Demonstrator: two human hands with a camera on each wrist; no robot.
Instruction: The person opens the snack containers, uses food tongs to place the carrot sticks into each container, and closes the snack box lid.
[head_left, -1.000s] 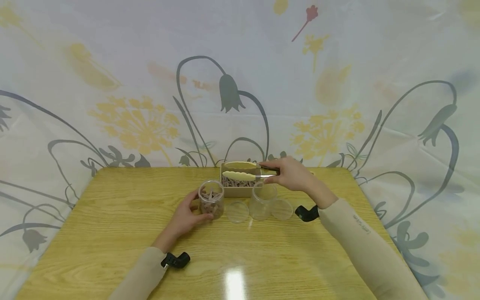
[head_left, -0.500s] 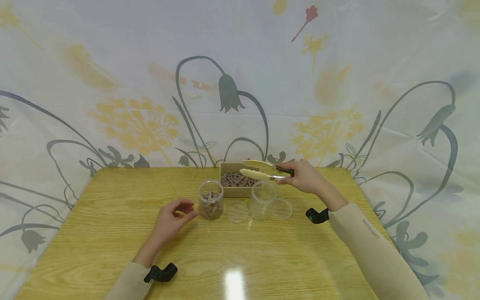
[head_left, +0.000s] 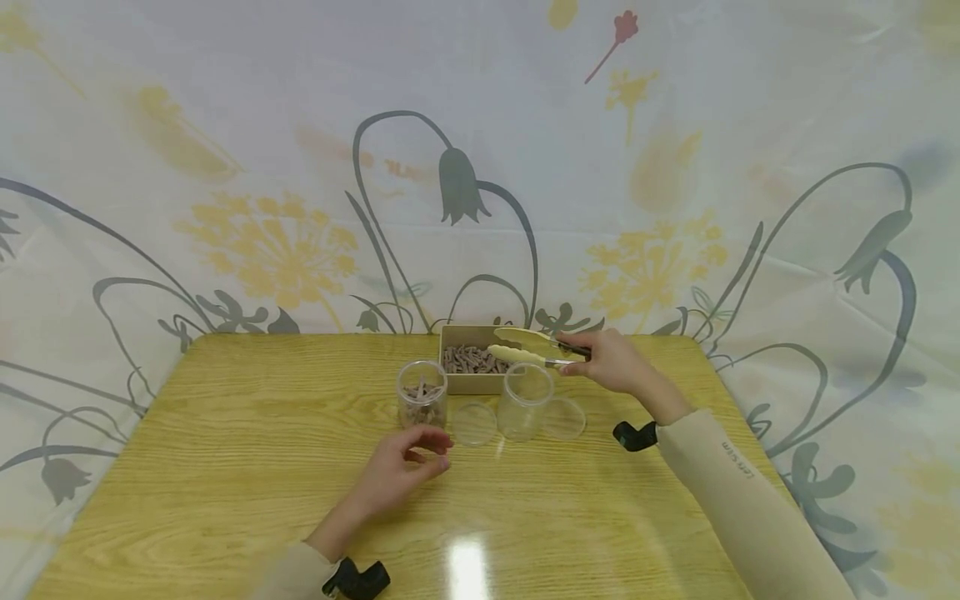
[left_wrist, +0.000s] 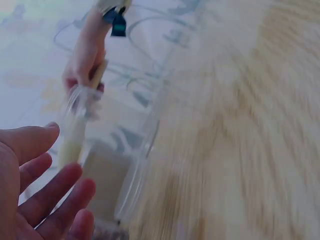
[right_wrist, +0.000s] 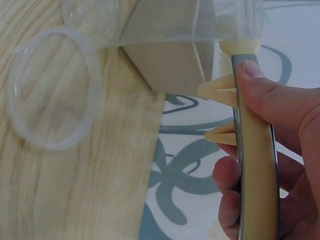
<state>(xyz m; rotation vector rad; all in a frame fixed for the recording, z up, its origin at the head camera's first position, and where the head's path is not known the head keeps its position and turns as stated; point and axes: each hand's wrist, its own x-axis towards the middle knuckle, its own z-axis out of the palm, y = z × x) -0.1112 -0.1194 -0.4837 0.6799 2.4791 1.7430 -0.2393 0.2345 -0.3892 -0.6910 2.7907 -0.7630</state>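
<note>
A: How do the fingers of the left hand [head_left: 401,471] stand?

B: Relaxed and parted, holding nothing. The hand lies near the filled jar [head_left: 420,398], covering part of its base in the head view; whether they touch cannot be told.

A: And the right hand [head_left: 618,362]?

B: Its fingers curl round the handle of the tongs [head_left: 517,356], the thumb laid along one arm. The two pale yellow ends of the tongs stand apart, pointing left across the right end of the box [head_left: 472,385].

A: What surrounds them?

B: Brown pieces [head_left: 471,361] lie in the box, and more in the filled jar. An uncovered clear jar [head_left: 521,419] stands before the box's right end. One clear lid [head_left: 475,425] lies between the jars; a second lid [head_left: 567,418] lies right of the clear jar.

A: The setting?

B: A wood-grain table [head_left: 262,408], backed by a flower-printed sheet [head_left: 480,75].
</note>
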